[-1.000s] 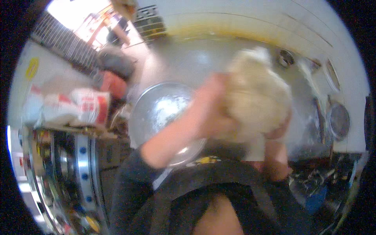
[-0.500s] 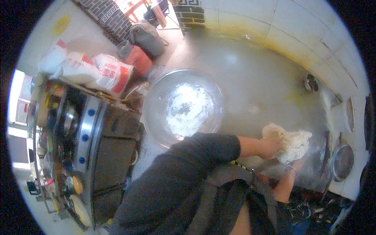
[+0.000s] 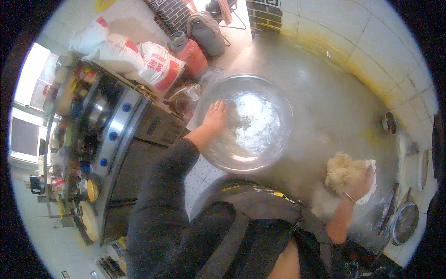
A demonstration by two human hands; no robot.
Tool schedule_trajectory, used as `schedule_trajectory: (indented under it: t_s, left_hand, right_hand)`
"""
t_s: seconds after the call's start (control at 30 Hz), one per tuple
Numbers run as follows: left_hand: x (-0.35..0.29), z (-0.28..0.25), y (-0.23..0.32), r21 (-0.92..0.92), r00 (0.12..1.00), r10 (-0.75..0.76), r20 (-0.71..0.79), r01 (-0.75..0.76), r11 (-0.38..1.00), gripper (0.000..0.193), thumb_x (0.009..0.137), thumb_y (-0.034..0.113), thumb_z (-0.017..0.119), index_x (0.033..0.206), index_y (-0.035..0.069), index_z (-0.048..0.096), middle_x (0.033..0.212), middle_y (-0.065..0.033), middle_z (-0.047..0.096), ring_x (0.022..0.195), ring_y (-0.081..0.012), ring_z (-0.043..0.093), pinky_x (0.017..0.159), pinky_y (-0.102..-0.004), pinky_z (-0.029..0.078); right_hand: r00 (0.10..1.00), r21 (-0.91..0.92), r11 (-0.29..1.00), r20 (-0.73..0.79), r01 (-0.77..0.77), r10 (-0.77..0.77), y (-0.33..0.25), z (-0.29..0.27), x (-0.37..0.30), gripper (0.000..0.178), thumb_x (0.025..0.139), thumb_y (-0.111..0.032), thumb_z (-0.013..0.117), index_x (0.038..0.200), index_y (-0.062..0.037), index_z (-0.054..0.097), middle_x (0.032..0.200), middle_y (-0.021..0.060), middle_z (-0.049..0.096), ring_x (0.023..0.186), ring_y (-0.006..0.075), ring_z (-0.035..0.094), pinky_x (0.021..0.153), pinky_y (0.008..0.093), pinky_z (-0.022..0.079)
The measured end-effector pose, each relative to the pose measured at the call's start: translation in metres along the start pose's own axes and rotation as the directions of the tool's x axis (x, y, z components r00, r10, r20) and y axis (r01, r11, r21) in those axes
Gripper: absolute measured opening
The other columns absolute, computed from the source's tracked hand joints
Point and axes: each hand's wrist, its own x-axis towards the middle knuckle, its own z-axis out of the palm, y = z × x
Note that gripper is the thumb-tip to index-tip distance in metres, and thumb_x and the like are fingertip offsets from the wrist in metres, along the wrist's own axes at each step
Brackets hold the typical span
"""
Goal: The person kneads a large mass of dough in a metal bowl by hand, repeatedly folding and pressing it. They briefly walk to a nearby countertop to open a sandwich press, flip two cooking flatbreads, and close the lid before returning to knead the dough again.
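A lump of pale, rough dough [image 3: 343, 171] lies on the steel worktop [image 3: 320, 111] at the right. My right hand [image 3: 360, 186] grips its near right side, with the fingertips partly hidden by the dough. A wide, shiny metal basin [image 3: 260, 160] sits at the worktop's left edge, showing bright glare and a whitish residue inside. My left hand [image 3: 215, 118] reaches over the basin's left rim, its fingers stretched out along the inner wall and holding nothing.
A stove with blue knobs [image 3: 114, 136] stands at the left, with white sacks [image 3: 160, 67] behind it. Beyond them is a red gas cylinder [image 3: 193, 58]. A small metal bowl [image 3: 389, 122] sits near the tiled wall, and a round sieve-like pan [image 3: 404, 223] lies at the far right.
My left hand has let go of the dough and moved left to the basin. My right hand stays on the dough. The whole view has shifted, and less white shows in the basin.
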Motion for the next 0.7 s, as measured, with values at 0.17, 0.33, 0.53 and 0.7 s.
schedule_trajectory:
  t_s: [0.17, 0.33, 0.53, 0.7]
  left_hand:
    - [0.029, 0.006, -0.003, 0.156, 0.915, 0.083, 0.394, -0.156, 0.975, 0.044, 0.083, 0.018, 0.045, 0.124, 0.004, 0.045, 0.133, -0.0193, 0.037, 0.129, -0.0295, 0.028, 0.103, -0.0423, 0.026]
    - [0.027, 0.027, 0.001, -0.58, 0.918, 0.303, 0.256, -0.104, 0.808, 0.037, 0.081, 0.017, 0.049, 0.116, 0.004, 0.051, 0.125, -0.0193, 0.044, 0.114, -0.0341, 0.044, 0.091, -0.0413, 0.039]
    - [0.085, 0.016, -0.086, -0.398, 0.886, 0.067, -0.46, -0.272, 0.876, 0.048, 0.074, 0.01, 0.057, 0.119, 0.005, 0.043, 0.108, -0.0198, 0.052, 0.086, -0.0345, 0.055, 0.079, -0.0435, 0.045]
    - [0.126, 0.046, -0.107, -0.594, 0.998, 0.023, -0.061, -0.055, 0.803, 0.048, 0.075, 0.013, 0.059, 0.118, 0.004, 0.041, 0.104, -0.0213, 0.055, 0.09, -0.0371, 0.056, 0.074, -0.045, 0.047]
  right_hand:
    - [0.968, 0.273, 0.961, 0.221, 0.053, -0.116, -0.135, 0.074, -0.045, 0.024, 0.085, -0.007, 0.05, 0.106, -0.0011, 0.059, 0.107, 0.0113, 0.06, 0.098, 0.0212, 0.056, 0.088, 0.0322, 0.042]
    - [0.863, 0.159, 0.984, 0.506, -0.08, -0.012, -0.253, 0.131, -0.1, 0.022, 0.084, -0.014, 0.052, 0.102, -0.0055, 0.062, 0.104, 0.0087, 0.062, 0.095, 0.0209, 0.059, 0.082, 0.0308, 0.045]
    - [0.615, -0.074, 0.989, 0.776, -0.131, 0.14, -0.263, 0.247, -0.165, 0.045, 0.08, -0.028, 0.054, 0.12, -0.0079, 0.05, 0.124, 0.0181, 0.048, 0.115, 0.0312, 0.046, 0.095, 0.0372, 0.037]
    - [0.773, -0.398, 0.917, 0.589, 0.023, 0.236, -0.242, 0.292, -0.218, 0.066, 0.08, -0.036, 0.052, 0.134, -0.005, 0.031, 0.139, 0.0208, 0.026, 0.129, 0.0365, 0.021, 0.106, 0.0437, 0.018]
